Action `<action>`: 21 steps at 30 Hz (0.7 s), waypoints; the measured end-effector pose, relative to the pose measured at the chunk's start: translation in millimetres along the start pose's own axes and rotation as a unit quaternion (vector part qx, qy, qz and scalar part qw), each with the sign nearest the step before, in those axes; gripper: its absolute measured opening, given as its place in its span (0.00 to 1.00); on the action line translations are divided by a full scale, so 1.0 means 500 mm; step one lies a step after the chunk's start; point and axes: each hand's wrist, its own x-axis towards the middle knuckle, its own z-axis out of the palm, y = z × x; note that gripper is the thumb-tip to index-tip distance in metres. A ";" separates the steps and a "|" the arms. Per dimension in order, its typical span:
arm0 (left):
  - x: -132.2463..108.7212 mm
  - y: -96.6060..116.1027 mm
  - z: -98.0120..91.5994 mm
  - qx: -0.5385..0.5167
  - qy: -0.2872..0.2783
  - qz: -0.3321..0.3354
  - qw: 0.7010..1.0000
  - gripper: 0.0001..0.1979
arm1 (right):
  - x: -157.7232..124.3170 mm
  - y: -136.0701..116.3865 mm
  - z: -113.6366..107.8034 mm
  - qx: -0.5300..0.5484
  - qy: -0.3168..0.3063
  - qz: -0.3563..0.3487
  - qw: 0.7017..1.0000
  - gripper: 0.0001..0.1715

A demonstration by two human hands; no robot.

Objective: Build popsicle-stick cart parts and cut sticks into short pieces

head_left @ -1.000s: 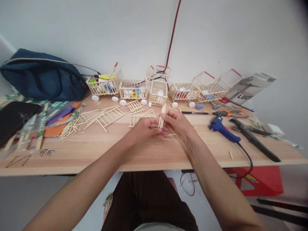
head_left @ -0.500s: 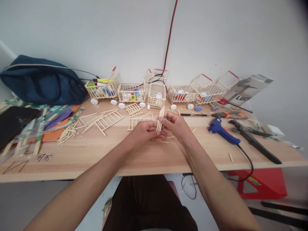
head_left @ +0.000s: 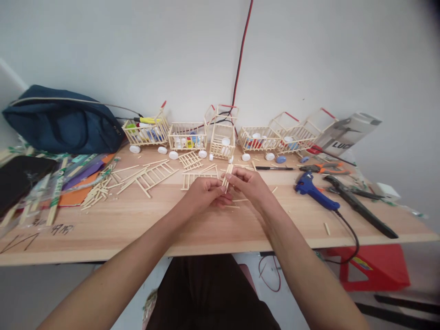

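A small bundle of thin wooden sticks [head_left: 227,178] is pinched between both hands above the middle of the table. My left hand [head_left: 208,192] grips its lower end, fingers curled behind it. Thumb and fingers of my right hand [head_left: 246,181] close on the upper part. Just beyond the hands lie a ladder-like stick frame [head_left: 190,178], a smaller stick grid [head_left: 190,160] and a longer ladder frame [head_left: 156,178]. A few loose sticks [head_left: 240,200] rest on the wood under the hands.
Several miniature stick shopping carts [head_left: 223,137] line the wall. To the right lie a blue glue gun [head_left: 318,192], dark-handled cutters [head_left: 364,208], orange-handled pliers [head_left: 332,168] and a black pen [head_left: 275,168]. At left are a stick pile [head_left: 98,190], a blue bag [head_left: 62,121] and a black phone-like object [head_left: 24,178].
The stick bundle, held in both hands, has tilted a little and shifted slightly left. The camera view has moved slightly; the things on the table stay in place.
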 end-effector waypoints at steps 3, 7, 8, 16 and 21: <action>-0.002 0.003 0.002 0.021 0.016 0.007 1.000 0.14 | -0.005 -0.005 -0.006 -0.011 0.011 0.005 1.000 0.24; -0.002 0.011 0.001 0.074 0.027 0.047 0.996 0.13 | -0.005 -0.019 -0.018 -0.035 0.045 -0.006 0.998 0.24; -0.003 0.014 -0.001 0.085 0.032 0.054 0.994 0.13 | -0.003 -0.024 -0.023 -0.041 0.049 -0.011 0.998 0.24; -0.006 0.041 -0.051 0.024 0.179 0.132 0.975 0.15 | 0.013 -0.044 -0.103 -0.139 0.061 -0.041 0.988 0.22; -0.006 0.047 -0.056 0.002 0.188 0.132 0.973 0.11 | 0.039 -0.030 -0.098 -0.375 -0.046 -0.082 0.922 0.20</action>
